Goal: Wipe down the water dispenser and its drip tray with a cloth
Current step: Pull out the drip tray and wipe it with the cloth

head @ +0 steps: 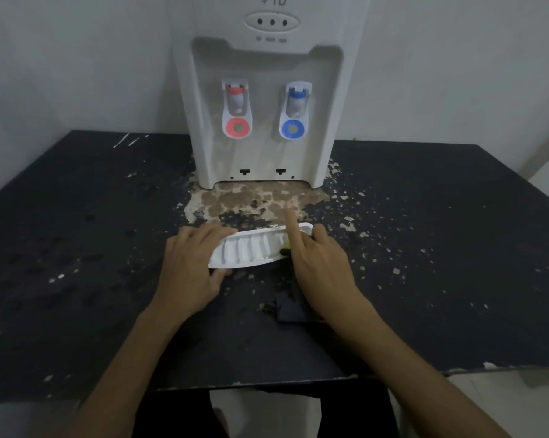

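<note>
The drip tray (251, 251) lies off the water dispenser (267, 99), on the desk (425, 232) just in front of it, tipped up on its near edge. The left hand (191, 263) clamps its left end, thumb under and fingers over. The right hand (317, 263) presses the dark cloth (290, 306) at the tray's right end, forefinger stretched out; most of the cloth trails toward the person.

Risks, as I judge them: the tilted tray could slip from the one-handed hold, and any water left in its ribs could spill onto the flaking desk surface.

Count: one dispenser, two taps (one red (237, 98), one blue (295, 98)), one tray, one cloth, two hands.
</note>
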`<action>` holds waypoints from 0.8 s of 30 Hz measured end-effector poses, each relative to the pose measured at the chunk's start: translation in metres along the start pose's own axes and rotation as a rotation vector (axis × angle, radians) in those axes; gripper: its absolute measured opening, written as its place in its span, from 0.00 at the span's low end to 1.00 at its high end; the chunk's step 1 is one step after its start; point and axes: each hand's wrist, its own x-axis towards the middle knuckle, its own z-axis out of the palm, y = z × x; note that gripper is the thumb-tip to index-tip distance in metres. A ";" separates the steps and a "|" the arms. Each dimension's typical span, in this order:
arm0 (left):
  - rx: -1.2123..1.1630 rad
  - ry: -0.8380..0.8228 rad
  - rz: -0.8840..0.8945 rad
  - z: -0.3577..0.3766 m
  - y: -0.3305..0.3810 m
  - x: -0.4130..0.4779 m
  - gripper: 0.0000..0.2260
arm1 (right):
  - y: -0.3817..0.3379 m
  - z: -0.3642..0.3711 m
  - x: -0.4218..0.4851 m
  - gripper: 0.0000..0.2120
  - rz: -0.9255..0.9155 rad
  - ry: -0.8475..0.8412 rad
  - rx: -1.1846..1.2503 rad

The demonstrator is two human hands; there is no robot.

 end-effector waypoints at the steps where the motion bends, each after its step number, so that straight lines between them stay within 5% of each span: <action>1: -0.002 -0.002 0.001 0.000 -0.001 0.000 0.31 | 0.000 -0.003 0.003 0.35 0.010 -0.014 0.014; 4: 0.008 -0.014 0.004 0.000 -0.003 0.002 0.32 | 0.002 -0.009 0.006 0.42 0.051 -0.035 0.049; 8: 0.031 -0.029 0.018 0.000 -0.004 0.003 0.32 | 0.001 -0.002 0.000 0.36 0.035 -0.204 0.098; 17: 0.015 0.006 0.037 0.002 -0.005 -0.001 0.33 | 0.003 0.002 0.001 0.37 0.011 -0.043 0.085; 24: 0.048 0.005 0.056 0.001 -0.004 0.001 0.33 | 0.010 0.004 0.002 0.41 -0.005 -0.086 0.106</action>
